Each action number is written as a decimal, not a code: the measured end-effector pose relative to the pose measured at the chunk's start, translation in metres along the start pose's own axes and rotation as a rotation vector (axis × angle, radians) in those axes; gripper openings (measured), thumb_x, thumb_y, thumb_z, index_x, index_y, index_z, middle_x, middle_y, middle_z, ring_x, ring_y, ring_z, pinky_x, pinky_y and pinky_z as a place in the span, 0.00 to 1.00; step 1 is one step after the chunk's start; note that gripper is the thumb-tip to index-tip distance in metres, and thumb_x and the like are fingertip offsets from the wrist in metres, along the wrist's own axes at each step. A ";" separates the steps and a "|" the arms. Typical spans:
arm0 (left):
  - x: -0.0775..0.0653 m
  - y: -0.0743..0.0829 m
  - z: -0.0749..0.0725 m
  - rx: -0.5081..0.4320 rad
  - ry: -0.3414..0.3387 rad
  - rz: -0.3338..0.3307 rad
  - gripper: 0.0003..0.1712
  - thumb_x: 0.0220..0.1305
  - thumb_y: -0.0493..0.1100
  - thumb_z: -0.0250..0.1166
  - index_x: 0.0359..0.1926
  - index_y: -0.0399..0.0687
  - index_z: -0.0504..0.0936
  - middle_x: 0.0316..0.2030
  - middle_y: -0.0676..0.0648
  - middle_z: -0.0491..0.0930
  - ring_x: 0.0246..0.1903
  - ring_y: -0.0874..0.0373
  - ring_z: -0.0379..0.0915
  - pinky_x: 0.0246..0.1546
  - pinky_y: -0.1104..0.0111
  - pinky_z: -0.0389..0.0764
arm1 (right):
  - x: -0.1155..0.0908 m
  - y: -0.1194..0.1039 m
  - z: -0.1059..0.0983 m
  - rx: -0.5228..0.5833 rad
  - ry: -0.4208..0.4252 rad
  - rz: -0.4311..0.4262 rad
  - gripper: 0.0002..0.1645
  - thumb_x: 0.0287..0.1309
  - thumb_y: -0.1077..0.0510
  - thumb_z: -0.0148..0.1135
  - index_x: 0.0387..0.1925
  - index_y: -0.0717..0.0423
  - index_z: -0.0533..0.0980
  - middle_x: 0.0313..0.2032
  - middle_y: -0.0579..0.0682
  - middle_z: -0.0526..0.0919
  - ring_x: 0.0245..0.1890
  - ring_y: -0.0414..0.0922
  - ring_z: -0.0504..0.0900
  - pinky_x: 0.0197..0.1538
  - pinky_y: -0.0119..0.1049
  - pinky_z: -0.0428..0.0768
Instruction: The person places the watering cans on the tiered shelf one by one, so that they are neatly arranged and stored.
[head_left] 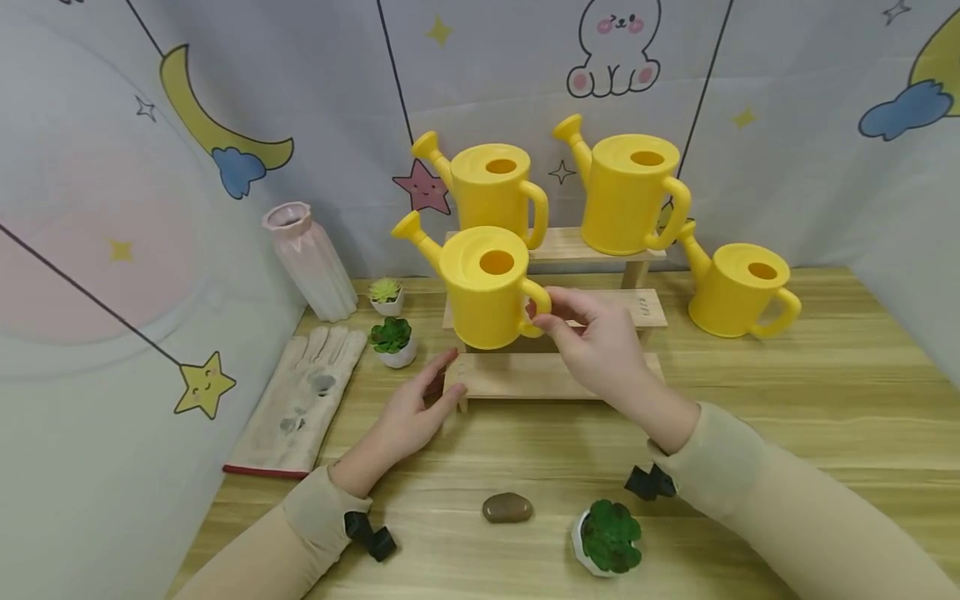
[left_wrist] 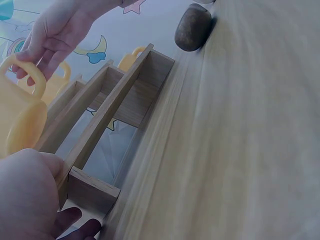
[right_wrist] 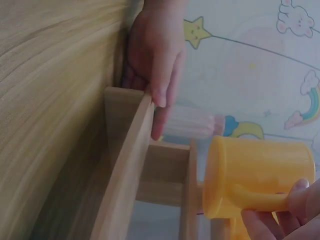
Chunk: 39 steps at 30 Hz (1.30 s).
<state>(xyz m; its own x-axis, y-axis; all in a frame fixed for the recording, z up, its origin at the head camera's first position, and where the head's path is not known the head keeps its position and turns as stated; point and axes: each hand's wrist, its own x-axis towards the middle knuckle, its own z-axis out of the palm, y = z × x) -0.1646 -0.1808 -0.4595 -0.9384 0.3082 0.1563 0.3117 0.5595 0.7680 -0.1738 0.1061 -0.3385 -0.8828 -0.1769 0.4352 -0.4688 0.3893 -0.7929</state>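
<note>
A three-step wooden shelf stand (head_left: 540, 377) stands on the table. My left hand (head_left: 412, 410) grips the left end of its lowest step, thumb at the front edge and fingers around the end board (left_wrist: 92, 187). My right hand (head_left: 603, 346) pinches the handle of a yellow watering can (head_left: 483, 287), which is upright, spout to the left, close over the middle step in the right wrist view. Two more yellow watering cans stand on the top step, one at left (head_left: 491, 192) and one at right (head_left: 626, 196). A fourth watering can (head_left: 735, 292) sits on the table right of the stand.
A pink-and-white vase (head_left: 311, 262), two small potted succulents (head_left: 393, 342) and a pair of gardening gloves (head_left: 300, 408) are left of the stand. In front lie a brown stone (head_left: 507, 507) and a potted green plant (head_left: 609, 537). A printed cloth hangs behind.
</note>
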 end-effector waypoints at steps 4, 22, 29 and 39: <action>0.000 0.000 0.000 0.011 0.007 0.009 0.37 0.75 0.64 0.56 0.78 0.59 0.62 0.75 0.56 0.67 0.71 0.53 0.69 0.70 0.52 0.74 | 0.003 0.002 0.004 -0.009 -0.018 0.011 0.19 0.62 0.55 0.71 0.53 0.55 0.85 0.45 0.53 0.90 0.45 0.46 0.89 0.44 0.30 0.88; 0.000 -0.001 0.002 -0.012 0.003 -0.009 0.39 0.74 0.64 0.57 0.78 0.56 0.62 0.75 0.55 0.66 0.72 0.54 0.67 0.71 0.55 0.73 | 0.009 0.003 0.009 -0.034 -0.060 0.085 0.20 0.63 0.52 0.70 0.55 0.52 0.84 0.48 0.53 0.90 0.46 0.45 0.90 0.46 0.34 0.89; 0.000 -0.001 0.002 -0.018 0.002 -0.007 0.39 0.74 0.64 0.57 0.78 0.55 0.62 0.75 0.55 0.66 0.72 0.54 0.67 0.71 0.55 0.72 | 0.009 0.004 0.009 -0.044 -0.072 0.082 0.21 0.63 0.50 0.70 0.56 0.51 0.83 0.49 0.51 0.89 0.48 0.44 0.89 0.47 0.35 0.89; 0.000 0.000 0.002 -0.014 0.006 -0.014 0.39 0.74 0.65 0.57 0.78 0.58 0.62 0.75 0.55 0.66 0.72 0.54 0.68 0.71 0.54 0.73 | 0.009 0.006 0.008 0.079 -0.131 0.070 0.23 0.64 0.53 0.70 0.58 0.55 0.78 0.54 0.54 0.86 0.54 0.48 0.86 0.52 0.35 0.87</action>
<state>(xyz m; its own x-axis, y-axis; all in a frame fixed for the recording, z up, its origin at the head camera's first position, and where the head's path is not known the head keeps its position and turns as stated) -0.1639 -0.1795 -0.4604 -0.9437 0.2952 0.1492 0.2962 0.5530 0.7788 -0.1853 0.0993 -0.3431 -0.9071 -0.2706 0.3225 -0.4025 0.3332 -0.8526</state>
